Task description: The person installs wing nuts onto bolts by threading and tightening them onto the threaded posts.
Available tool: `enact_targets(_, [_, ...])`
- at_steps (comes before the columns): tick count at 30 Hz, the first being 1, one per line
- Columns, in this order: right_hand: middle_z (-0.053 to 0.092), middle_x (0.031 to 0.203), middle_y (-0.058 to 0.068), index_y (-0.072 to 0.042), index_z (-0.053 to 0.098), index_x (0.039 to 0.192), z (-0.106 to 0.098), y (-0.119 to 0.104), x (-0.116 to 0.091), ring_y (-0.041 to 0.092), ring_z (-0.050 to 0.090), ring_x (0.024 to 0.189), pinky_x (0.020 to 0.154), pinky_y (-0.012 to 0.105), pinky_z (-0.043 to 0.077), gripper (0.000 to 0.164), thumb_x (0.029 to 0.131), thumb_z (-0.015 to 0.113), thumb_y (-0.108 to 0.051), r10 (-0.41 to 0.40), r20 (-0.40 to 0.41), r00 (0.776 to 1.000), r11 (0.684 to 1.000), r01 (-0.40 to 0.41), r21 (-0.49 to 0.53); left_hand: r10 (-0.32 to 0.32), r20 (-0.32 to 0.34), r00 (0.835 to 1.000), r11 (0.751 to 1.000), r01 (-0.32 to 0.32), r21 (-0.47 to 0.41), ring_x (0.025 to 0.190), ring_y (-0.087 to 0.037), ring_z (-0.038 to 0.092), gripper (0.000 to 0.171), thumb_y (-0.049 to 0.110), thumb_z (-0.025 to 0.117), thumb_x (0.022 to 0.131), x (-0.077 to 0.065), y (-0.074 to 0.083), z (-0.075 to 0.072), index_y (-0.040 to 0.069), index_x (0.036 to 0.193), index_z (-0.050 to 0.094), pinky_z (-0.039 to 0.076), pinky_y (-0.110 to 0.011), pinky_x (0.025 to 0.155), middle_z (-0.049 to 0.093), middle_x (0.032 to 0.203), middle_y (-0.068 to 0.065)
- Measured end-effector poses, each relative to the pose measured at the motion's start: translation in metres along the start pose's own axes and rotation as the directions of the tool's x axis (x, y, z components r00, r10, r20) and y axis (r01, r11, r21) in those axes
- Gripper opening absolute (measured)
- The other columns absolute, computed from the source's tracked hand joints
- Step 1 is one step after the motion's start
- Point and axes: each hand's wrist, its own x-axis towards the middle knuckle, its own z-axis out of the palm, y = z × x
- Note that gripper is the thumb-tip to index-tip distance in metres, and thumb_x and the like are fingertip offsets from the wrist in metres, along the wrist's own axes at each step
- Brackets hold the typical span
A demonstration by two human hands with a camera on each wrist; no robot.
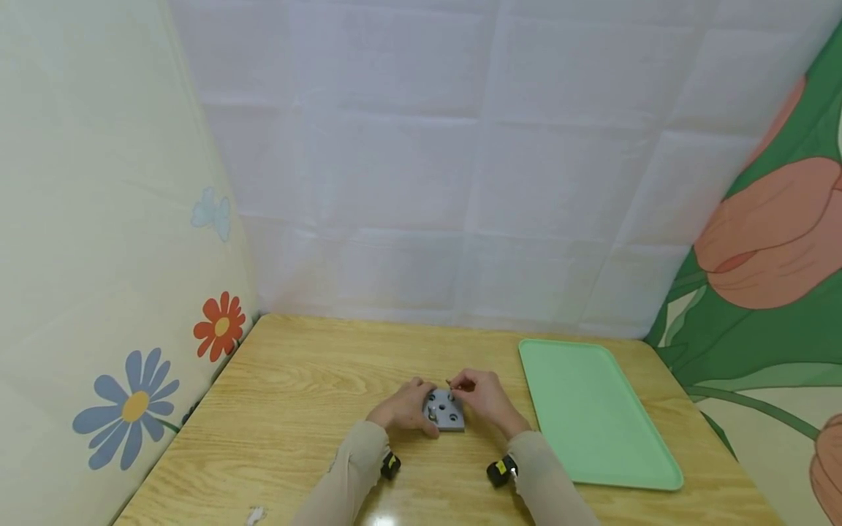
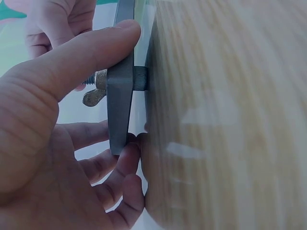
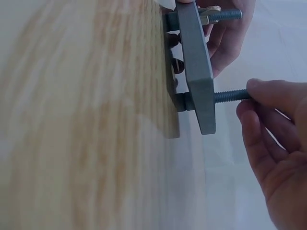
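A grey metal plate (image 1: 451,422) with several holes is held just above the table on bolt heads. My left hand (image 1: 404,408) grips its left side, thumb on the upper face and curled fingers at the edge below. Through the plate near that hand stands a bolt (image 3: 229,15) carrying a brassy wing nut (image 2: 94,95). A second threaded bolt (image 3: 229,96) sticks up at the far right corner. My right hand (image 1: 485,398) pinches the end of this bolt between thumb and fingers. Something small and brownish (image 1: 449,383) shows at those fingertips, mostly hidden by them.
A light green tray (image 1: 595,416) lies to the right on the wooden table (image 1: 316,365). A small white scrap (image 1: 256,515) is at the front left edge. Cloth hangs behind and on both sides, with a plain white back sheet (image 1: 395,168).
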Motion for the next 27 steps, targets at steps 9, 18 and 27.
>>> enact_targets(9, [0.061, 0.089, -0.007, -0.014, 0.066, 0.087, -0.0012, 0.0017, -0.0012, 0.009, 0.056, 0.078, 0.066, 0.024, 0.046, 0.01, 0.08, 0.062, -0.007, -0.022, 0.021, 1.0, 1.0, 0.022, 0.005, 0.0, -0.003, 1.0, 1.0, 0.0, 0.016, 0.091, -0.014, 0.041, 0.083, 0.04, 0.077, 0.06, 0.0012, 0.0001, 0.001, 0.014, 0.13, 0.04, 0.039, -0.03, 0.072, 0.041, 0.11, 0.0])
enact_targets(18, [0.062, 0.095, -0.003, -0.011, 0.067, 0.09, -0.0044, -0.002, -0.003, 0.012, 0.056, 0.083, 0.069, 0.028, 0.045, 0.022, 0.079, 0.054, 0.003, -0.047, 0.032, 0.998, 0.999, 0.048, -0.005, -0.004, -0.008, 1.0, 1.0, 0.004, 0.007, 0.089, -0.013, 0.04, 0.083, 0.038, 0.078, 0.059, 0.0009, -0.0002, 0.0015, 0.014, 0.129, 0.041, 0.038, -0.029, 0.071, 0.041, 0.108, 0.0])
enact_targets(27, [0.056, 0.089, -0.003, -0.01, 0.064, 0.086, -0.0042, 0.0013, -0.001, 0.011, 0.055, 0.08, 0.068, 0.026, 0.045, 0.006, 0.082, 0.062, -0.014, -0.084, 0.039, 0.996, 0.996, 0.085, -0.029, 0.007, -0.011, 1.0, 1.0, -0.007, 0.024, 0.091, -0.014, 0.041, 0.082, 0.04, 0.077, 0.059, 0.0017, -0.0008, 0.0019, 0.013, 0.128, 0.042, 0.039, -0.029, 0.073, 0.042, 0.108, 0.0])
